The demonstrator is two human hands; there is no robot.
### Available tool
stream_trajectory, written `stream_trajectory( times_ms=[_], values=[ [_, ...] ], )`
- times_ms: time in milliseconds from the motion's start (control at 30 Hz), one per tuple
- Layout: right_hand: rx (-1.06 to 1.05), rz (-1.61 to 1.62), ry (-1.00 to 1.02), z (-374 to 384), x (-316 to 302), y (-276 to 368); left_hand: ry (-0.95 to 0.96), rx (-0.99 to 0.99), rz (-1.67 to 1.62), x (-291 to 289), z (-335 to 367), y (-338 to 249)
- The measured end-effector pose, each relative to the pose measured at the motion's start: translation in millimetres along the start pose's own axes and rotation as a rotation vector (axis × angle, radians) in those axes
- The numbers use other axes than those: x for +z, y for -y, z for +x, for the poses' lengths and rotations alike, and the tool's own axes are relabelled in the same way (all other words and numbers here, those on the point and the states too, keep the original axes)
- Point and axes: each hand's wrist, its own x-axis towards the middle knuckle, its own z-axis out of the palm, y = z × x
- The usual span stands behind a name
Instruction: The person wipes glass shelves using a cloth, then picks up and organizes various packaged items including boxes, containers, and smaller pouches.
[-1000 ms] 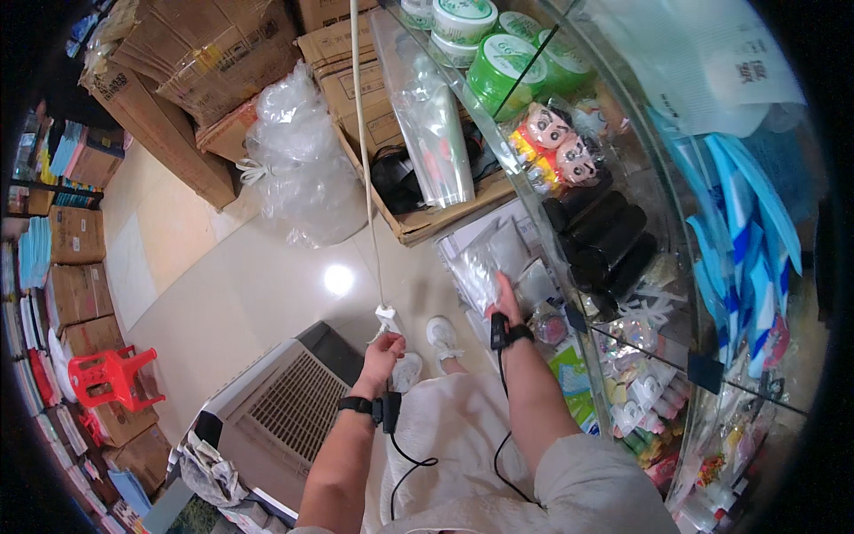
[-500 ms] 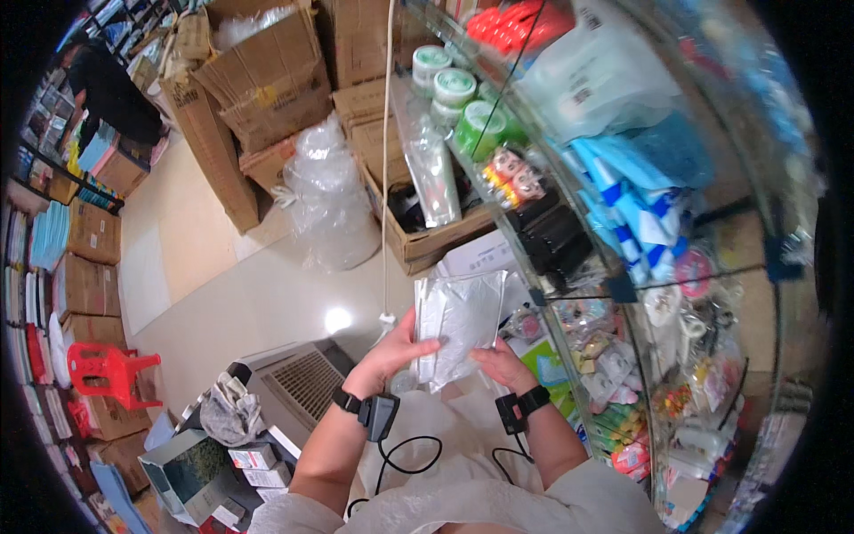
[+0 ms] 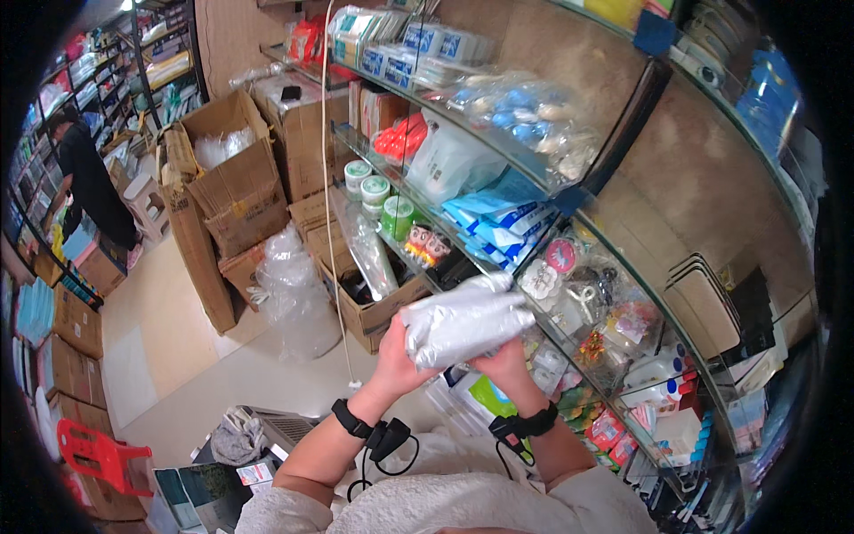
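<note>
Clasps a silvery-white, crinkled plastic packet (image 3: 467, 322) between left hand (image 3: 394, 360) and right hand (image 3: 505, 363), raised above the floor and out in front of the body. On the left, fingers curled about the packet's left side, tips hidden; on the right, fingers gripping the lower right edge from beneath, largely covered, so cannot tell how widely spread. Black wrist straps (image 3: 351, 420) with thin dark cables on both forearms.

Close beyond the packet in the view, the edge of a tilted-looking glass shelf (image 3: 463, 242), loaded with green-and-white round tubs (image 3: 375, 190) and blue-and-white plastic packages (image 3: 503, 227). Tight on the right: crowded shelving along the right forearm, with a flat green-and-white pack (image 3: 492, 396) just below the right hand.

More room leftward: a strip of pale, shiny floor (image 3: 267, 384), bounded above by a knotted clear plastic bag (image 3: 295, 303) and a tall open brown cardboard box (image 3: 233, 218), below by a boxy appliance with a grey grille (image 3: 289, 427). Across that strip, near the left hand, a thin white hanging cord (image 3: 326, 178). At far lower left, a red plastic stool (image 3: 93, 454); at upper left, well apart, a person in black clothing (image 3: 93, 182).
</note>
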Motion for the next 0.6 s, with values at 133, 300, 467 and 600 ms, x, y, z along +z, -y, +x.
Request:
stream_trajectory(
  times_ms=[133,300,467,600],
  values=[
    [-0.004,0.199,-0.127,-4.3,-5.7,58.9,-0.356,-0.118,0.010,33.0,25.0,-24.2],
    [0.215,0.681,-0.270,-2.5,-32.9,66.6,0.122,0.282,0.446,58.8,18.3,-89.1],
    [0.295,0.979,-0.272,-15.5,-70.1,37.2,0.302,0.352,0.258,37.2,37.4,-96.3],
    [0.378,1.247,-0.278,-21.9,-73.1,40.0,0.338,0.367,0.434,35.6,57.1,-108.3]
  ],
)
